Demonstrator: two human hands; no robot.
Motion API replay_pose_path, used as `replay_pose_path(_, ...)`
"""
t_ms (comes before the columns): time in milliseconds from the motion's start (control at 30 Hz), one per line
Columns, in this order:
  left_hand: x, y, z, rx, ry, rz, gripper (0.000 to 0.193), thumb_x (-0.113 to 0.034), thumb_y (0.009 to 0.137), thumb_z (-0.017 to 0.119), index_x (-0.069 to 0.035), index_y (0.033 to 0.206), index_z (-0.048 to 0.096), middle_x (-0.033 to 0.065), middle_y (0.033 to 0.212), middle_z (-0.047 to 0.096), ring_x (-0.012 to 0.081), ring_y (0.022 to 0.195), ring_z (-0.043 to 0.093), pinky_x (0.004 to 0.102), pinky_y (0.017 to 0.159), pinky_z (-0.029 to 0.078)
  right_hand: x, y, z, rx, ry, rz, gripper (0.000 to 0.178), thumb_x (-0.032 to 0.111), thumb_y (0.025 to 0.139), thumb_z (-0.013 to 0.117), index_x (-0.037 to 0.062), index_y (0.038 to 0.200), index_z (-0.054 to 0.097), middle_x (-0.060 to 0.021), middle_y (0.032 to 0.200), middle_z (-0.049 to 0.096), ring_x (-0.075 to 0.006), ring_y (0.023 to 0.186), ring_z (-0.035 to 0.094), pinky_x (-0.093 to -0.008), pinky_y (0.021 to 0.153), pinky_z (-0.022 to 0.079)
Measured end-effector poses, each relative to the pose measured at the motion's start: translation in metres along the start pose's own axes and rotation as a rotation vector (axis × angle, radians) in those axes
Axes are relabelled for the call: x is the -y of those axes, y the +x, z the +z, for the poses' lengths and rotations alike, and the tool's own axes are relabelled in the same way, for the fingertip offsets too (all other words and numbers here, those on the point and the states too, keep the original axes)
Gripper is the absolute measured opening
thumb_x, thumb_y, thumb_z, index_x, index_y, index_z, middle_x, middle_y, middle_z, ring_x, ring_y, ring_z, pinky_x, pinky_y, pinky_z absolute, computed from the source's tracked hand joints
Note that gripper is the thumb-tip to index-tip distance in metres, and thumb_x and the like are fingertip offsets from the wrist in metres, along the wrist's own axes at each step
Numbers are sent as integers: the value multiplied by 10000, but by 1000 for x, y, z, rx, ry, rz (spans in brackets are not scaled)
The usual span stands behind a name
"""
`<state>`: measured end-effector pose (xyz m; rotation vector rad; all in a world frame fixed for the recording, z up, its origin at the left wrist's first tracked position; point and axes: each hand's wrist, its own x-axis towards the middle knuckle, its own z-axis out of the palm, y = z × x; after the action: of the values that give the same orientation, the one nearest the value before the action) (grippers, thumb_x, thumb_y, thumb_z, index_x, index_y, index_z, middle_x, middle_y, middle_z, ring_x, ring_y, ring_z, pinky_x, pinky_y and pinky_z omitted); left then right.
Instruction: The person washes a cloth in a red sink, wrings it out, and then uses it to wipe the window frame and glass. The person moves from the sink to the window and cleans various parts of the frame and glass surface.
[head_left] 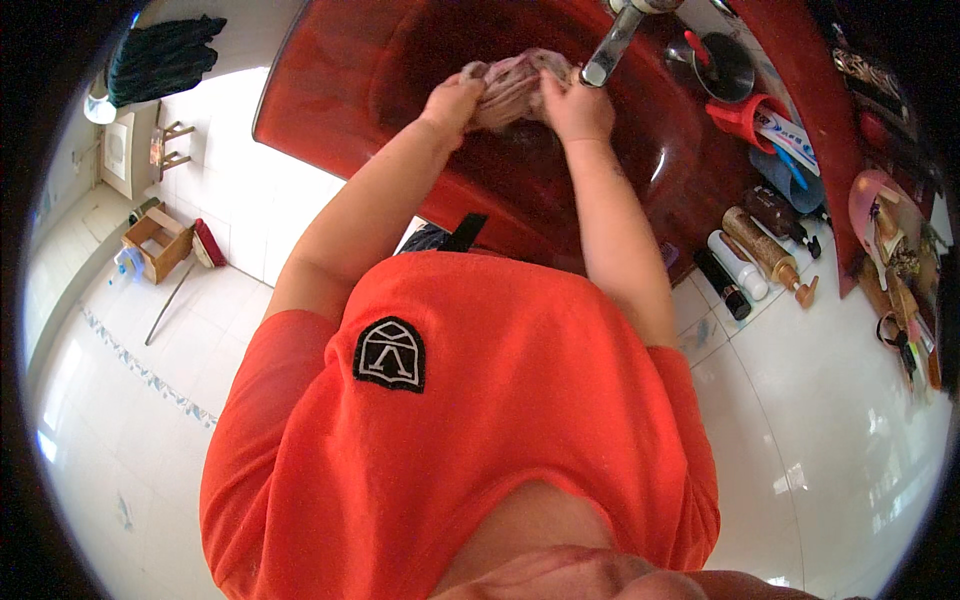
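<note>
A wet, crumpled pale pinkish-grey cloth (512, 92) hangs between my two hands over a dark red sink basin (330, 110). My left hand (455, 103) is closed on the cloth's left end, its fingers partly hidden by the folds. On the other end, close under the chrome faucet (614, 45), my right hand (580, 108) grips the cloth with its thumb on top. Whether water runs from the spout, I cannot tell.
Right of the basin stand a metal cup (728, 68), a red cup (735, 118) with a toothpaste tube, a blue cup (790, 180) and several bottles (740, 262). A wooden box (158, 245) and a red-headed brush (208, 243) are at the left. Dark cloth (165, 60) hangs far left.
</note>
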<state>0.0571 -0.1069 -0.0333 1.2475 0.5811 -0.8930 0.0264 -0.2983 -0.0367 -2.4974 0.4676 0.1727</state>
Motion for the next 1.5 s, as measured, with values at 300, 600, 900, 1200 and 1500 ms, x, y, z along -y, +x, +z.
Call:
replay_pose_path(300, 28, -24, -4, -90, 65, -149, 708, -453, 954, 626, -273, 1556, 299, 62, 1551, 391, 342, 1378, 422, 546, 999, 470, -42, -63, 55, 111, -27, -196, 524, 167, 767, 808, 139, 1259, 631, -120, 1410, 532, -340, 1152, 611, -413, 955, 515)
replay_pose_path(600, 12, 10, 5, 256, -234, -1, 492, -397, 990, 518, -67, 1353, 550, 153, 1330, 600, 283, 1199, 590, 440, 1085, 443, 83, -83, -20, 93, 575, -504, 284, 244, 757, 752, 51, 955, 689, -159, 900, 670, -332, 846, 668, -395, 782, 542)
replay_pose_path(900, 49, 48, -24, 107, 30, 185, 561, -305, 900, 677, -82, 1387, 510, 78, 1362, 579, 237, 1307, 505, 357, 1077, 428, -14, -6, 11, -5, 78, 60, 341, 384, 850, 680, 123, 1068, 666, -203, 1035, 681, -403, 957, 664, -501, 813, 540)
replay_pose_path(1200, 58, 4, -24, -119, 213, 161, 734, -292, 895, 709, -99, 1529, 394, 132, 1416, 555, 217, 1252, 530, 368, 986, 472, -36, -73, 44, 145, -125, -130, 697, 306, 735, 837, 154, 1353, 554, -198, 1425, 468, -426, 1153, 566, -476, 966, 491)
replay_pose_path(1500, 11, 36, -8, 624, -795, -336, 444, -437, 1024, 475, -87, 1257, 618, 113, 1273, 629, 251, 1164, 607, 405, 1038, 479, 95, -77, -26, 147, 691, -576, 171, 221, 771, 736, 78, 739, 647, -125, 819, 648, -338, 756, 641, -411, 696, 529)
